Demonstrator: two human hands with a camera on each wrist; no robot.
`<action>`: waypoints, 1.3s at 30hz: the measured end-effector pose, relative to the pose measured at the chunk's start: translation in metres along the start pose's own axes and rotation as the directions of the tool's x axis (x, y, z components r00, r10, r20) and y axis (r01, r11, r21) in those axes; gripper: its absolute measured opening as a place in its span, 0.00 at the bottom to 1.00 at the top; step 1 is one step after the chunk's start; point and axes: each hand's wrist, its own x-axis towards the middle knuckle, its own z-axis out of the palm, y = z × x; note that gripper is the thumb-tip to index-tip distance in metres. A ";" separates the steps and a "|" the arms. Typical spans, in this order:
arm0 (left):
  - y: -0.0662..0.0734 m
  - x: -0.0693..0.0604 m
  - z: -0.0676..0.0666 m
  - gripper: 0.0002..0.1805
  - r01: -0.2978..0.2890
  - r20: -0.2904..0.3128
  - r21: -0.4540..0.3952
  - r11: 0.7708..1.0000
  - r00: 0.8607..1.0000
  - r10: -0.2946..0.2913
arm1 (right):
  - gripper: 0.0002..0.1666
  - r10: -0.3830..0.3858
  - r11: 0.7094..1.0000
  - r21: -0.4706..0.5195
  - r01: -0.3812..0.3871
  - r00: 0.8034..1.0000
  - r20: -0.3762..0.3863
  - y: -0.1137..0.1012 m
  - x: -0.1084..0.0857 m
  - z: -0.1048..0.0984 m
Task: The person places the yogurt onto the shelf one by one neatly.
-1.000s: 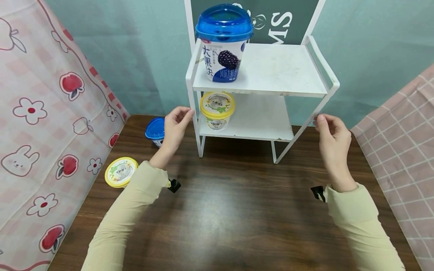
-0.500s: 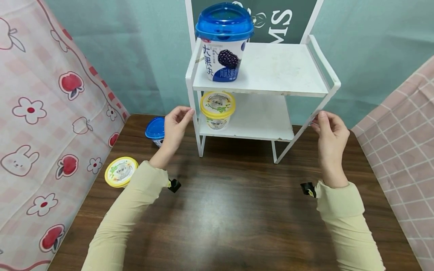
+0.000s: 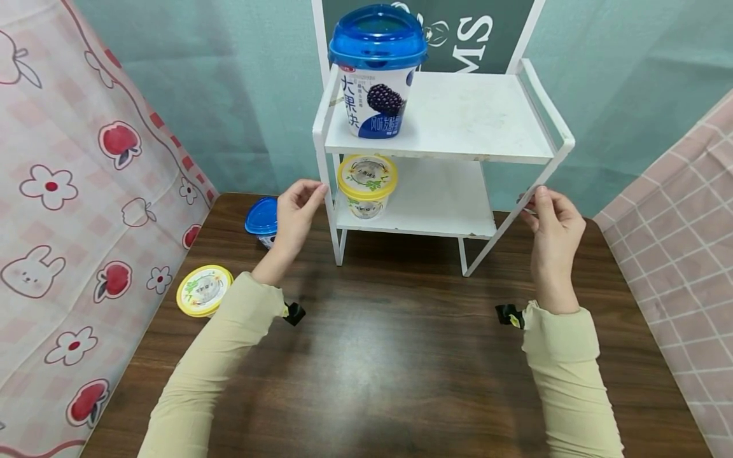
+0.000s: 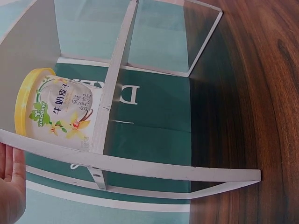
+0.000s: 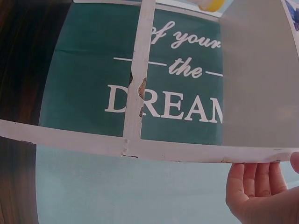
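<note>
A white two-tier shelf rack stands on the table. My left hand holds its left front leg with the fingertips; fingers show beside the leg in the left wrist view. On the other side, my right hand grips the right front leg, thumb in front and fingers against it from outside. A large blue-lidded yogurt cup stands at the left of the top shelf. Below it, a yellow-lidded milk pudding cup sits on the lower shelf, also seen as a cup in the left wrist view.
Left of the rack, a smaller blue-lidded cup is partly hidden by my left hand. A yellow-lidded cup stands nearer, partly behind my left sleeve. Patterned cloths flank the wooden table; a dark green sign is behind.
My right hand has moved left and slightly up, from the side of the right leg to a hold around it. The left hand, the rack and the cups stay put.
</note>
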 end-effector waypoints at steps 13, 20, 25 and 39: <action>0.031 -0.009 -0.003 0.13 0.085 0.062 0.038 0.996 0.994 -0.087 | 0.11 -0.003 0.999 0.034 0.004 1.000 -0.025 0.005 0.003 0.001; 0.024 -0.011 -0.009 0.14 0.128 0.086 -0.008 0.992 0.988 -0.127 | 0.11 -0.013 0.999 0.041 0.014 1.000 -0.025 0.006 0.003 0.001; 0.019 -0.014 -0.015 0.15 0.134 0.072 -0.004 0.991 0.988 -0.134 | 0.11 -0.008 1.000 0.019 0.008 0.999 -0.031 0.006 0.003 0.001; -0.011 -0.019 -0.034 0.25 0.143 -0.180 0.060 0.988 0.975 -0.130 | 0.11 0.015 1.000 -0.004 -0.015 0.999 -0.038 0.005 0.002 0.001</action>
